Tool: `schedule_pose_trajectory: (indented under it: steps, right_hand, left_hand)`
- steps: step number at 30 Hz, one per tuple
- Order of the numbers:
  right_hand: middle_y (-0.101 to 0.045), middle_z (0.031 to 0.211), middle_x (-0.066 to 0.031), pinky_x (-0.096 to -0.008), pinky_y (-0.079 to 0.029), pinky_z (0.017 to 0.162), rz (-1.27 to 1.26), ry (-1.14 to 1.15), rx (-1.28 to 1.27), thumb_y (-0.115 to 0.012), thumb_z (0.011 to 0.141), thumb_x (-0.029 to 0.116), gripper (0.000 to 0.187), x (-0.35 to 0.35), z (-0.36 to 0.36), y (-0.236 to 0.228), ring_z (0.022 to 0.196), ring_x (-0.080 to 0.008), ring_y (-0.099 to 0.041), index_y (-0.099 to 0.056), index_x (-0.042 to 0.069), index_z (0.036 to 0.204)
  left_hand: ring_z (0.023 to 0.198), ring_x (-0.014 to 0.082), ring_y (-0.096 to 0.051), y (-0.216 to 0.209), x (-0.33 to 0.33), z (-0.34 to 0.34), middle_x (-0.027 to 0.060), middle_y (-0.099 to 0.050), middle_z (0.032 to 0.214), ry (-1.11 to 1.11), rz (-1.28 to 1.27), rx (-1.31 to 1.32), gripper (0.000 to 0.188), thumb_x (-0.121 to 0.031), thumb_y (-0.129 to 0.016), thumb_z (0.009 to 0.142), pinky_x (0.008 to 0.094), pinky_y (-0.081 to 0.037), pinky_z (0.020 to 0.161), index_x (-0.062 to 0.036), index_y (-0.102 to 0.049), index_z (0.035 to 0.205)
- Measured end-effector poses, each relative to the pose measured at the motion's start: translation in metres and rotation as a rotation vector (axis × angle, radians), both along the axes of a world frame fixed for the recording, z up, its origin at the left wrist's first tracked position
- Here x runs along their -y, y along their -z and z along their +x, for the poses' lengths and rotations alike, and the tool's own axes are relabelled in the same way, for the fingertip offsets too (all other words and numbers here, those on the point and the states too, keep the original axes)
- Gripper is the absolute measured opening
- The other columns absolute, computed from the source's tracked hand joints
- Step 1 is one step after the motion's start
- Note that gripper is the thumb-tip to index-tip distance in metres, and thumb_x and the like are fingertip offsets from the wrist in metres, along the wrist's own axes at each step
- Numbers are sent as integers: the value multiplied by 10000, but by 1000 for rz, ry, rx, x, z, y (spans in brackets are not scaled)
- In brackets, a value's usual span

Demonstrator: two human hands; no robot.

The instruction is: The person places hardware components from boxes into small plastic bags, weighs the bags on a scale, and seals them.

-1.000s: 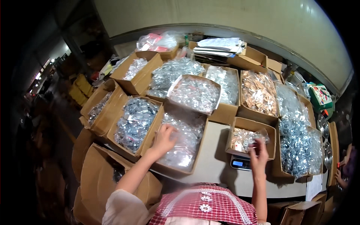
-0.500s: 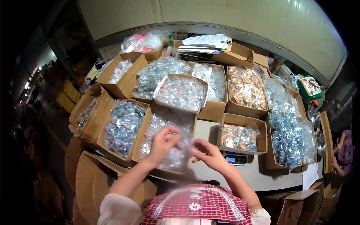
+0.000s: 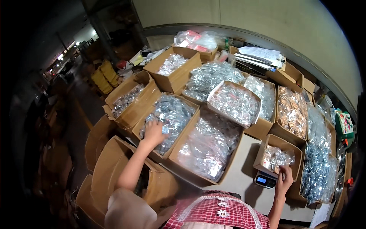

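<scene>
My left hand [image 3: 153, 133] reaches into a cardboard box [image 3: 138, 133] of blue-grey plastic packets [image 3: 173, 110]. Its fingers curl around a small clear packet [image 3: 165, 130] at the top of the heap. Far to the right, my right hand [image 3: 284, 180] is closed at the near corner of a small cardboard box [image 3: 264, 168]. Its fingertips meet by the rim, and what they pinch is hidden. Clear packets with silver and copper-coloured pieces [image 3: 277, 157] lie inside that box, which sits on a small digital scale [image 3: 265, 181] with a lit display.
Between my hands stands a box of clear packets [image 3: 207, 149]. Behind it are a white-rimmed box [image 3: 256, 121] and a box of copper-coloured pieces [image 3: 292, 110]. Blue packets [image 3: 316, 168] heap up at the right. Papers [image 3: 263, 55] lie at the back; empty cartons [image 3: 110, 171] stand at lower left.
My hands have parted from above the middle box. The left moved left into the blue-grey packets, the right moved right to the small box. The view has swung left.
</scene>
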State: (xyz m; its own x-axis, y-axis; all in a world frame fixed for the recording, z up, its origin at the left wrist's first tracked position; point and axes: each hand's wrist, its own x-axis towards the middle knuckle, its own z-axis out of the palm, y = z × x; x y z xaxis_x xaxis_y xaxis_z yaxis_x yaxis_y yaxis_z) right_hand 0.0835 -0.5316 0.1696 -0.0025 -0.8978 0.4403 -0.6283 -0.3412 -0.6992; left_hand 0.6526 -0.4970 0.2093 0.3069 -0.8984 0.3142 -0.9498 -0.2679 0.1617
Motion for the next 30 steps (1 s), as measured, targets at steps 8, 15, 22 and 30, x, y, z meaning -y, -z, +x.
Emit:
schedule_pose_trajectory:
  steps: [8, 15, 22, 30]
  right_hand:
    - [-650, 989, -143, -304, -497, 843, 35, -89, 139, -524, 789, -143, 268, -29, 64, -15, 931, -239, -637, -636, -38, 1009]
    - [-666, 954, -117, -276, -509, 794, 196, -256, 248, -499, 761, -173, 302, -30, 119, -37, 895, -182, -655, -652, -37, 982]
    - [-644, 1011, -122, -282, -538, 806, 326, -548, 307, -571, 914, -36, 250, -14, 191, -53, 909, -176, -669, -584, -33, 1164]
    - [-598, 1157, -205, -351, -567, 766, 375, -623, 276, -769, 835, 284, 630, -6, 235, -84, 916, -275, -674, -477, -6, 1312]
  left_hand:
    - [1003, 316, -557, 6, 8, 37, 144, -590, 986, 289, 137, 211, 339, -279, -776, 743, 405, -466, 873, -57, -681, 982]
    - [649, 113, -552, -6, -5, 28, 52, -550, 718, 104, -169, -675, 256, -197, -729, 847, 296, -469, 607, 6, -609, 746]
    - [746, 63, -609, -72, -2, -70, 2, -672, 873, 200, -125, -1626, 151, -163, -687, 899, 217, -503, 671, -22, -680, 953]
    - [922, 127, -634, -78, 1, -143, 87, -646, 1058, 399, 35, -1875, 387, -49, -700, 845, 263, -526, 836, 24, -548, 1194]
